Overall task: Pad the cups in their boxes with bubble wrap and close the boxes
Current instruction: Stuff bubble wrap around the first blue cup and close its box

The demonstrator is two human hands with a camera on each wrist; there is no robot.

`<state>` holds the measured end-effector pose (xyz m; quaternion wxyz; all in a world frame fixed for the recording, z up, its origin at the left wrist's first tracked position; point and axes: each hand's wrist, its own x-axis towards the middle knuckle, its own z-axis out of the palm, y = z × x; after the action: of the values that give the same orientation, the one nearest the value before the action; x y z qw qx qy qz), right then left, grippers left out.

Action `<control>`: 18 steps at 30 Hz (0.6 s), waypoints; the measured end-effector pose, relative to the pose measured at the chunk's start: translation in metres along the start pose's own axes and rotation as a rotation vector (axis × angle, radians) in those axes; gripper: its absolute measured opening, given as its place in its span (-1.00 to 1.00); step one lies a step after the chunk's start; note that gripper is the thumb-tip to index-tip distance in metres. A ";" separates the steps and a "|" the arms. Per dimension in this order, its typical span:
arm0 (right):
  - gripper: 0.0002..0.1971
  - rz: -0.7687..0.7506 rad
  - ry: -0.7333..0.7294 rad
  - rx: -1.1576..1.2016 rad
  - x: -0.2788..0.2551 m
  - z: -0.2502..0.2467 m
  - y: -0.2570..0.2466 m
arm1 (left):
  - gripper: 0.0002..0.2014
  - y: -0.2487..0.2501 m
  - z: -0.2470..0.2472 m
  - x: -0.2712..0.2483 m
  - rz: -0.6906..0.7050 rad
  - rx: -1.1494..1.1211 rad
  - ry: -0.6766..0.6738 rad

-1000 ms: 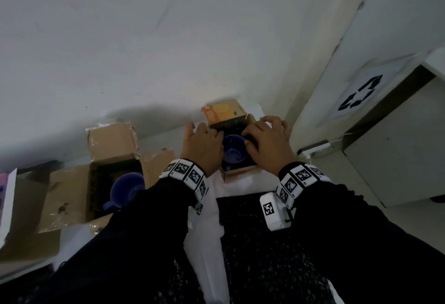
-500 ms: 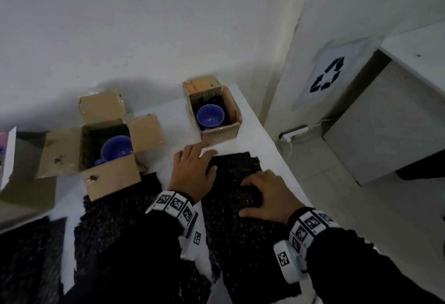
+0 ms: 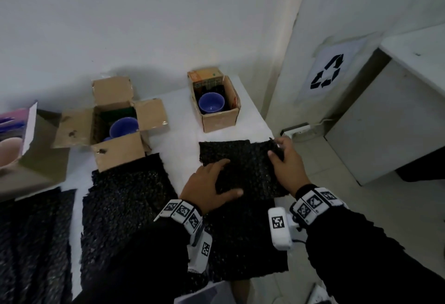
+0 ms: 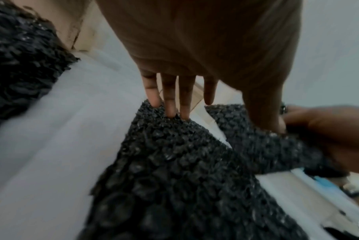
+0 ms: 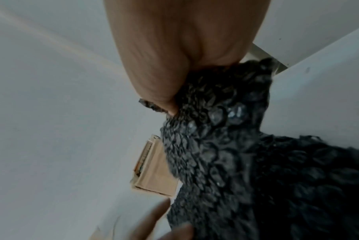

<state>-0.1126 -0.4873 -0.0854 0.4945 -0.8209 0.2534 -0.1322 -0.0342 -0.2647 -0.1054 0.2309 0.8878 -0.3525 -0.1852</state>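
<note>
Bubble wrap (image 3: 243, 159), black, is spread on the white tabletop (image 3: 183, 149) just in front of a small box (image 3: 220, 116), which stands open near the far right corner with a blue cup (image 3: 211, 103) inside. The sheet's right edge is pinched and lifted by the right hand (image 3: 287, 166); in the right wrist view the wrap (image 5: 225, 129) is seen bunched between thumb and fingers (image 5: 153, 84). The left hand (image 3: 207, 185) is laid flat on the sheet's near left part, fingers (image 4: 170, 100) straight and pressing, thumb spread, nothing grasped. A second sheet (image 3: 240, 236) lies under it. A larger box (image 3: 115, 123), flaps open, holds another blue cup (image 3: 124, 127) to the left. More wrap (image 3: 125, 202) lies before it.
</note>
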 end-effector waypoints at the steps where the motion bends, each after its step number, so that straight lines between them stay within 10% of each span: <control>1: -0.82 0.024 0.031 0.035 0.003 -0.002 -0.001 | -0.08 -0.001 0.003 0.000 0.004 0.122 -0.072; 6: -0.76 0.124 0.054 0.105 0.010 -0.004 0.000 | -0.40 -0.011 0.018 -0.002 0.019 0.413 -0.061; 18: -0.74 0.265 -0.040 0.278 0.016 -0.004 -0.016 | -0.80 -0.001 -0.045 0.007 0.105 -0.038 0.158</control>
<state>-0.0965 -0.4930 -0.0697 0.6210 -0.7066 0.3288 -0.0833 -0.0069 -0.2571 -0.0701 0.2841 0.8754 -0.3758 -0.1086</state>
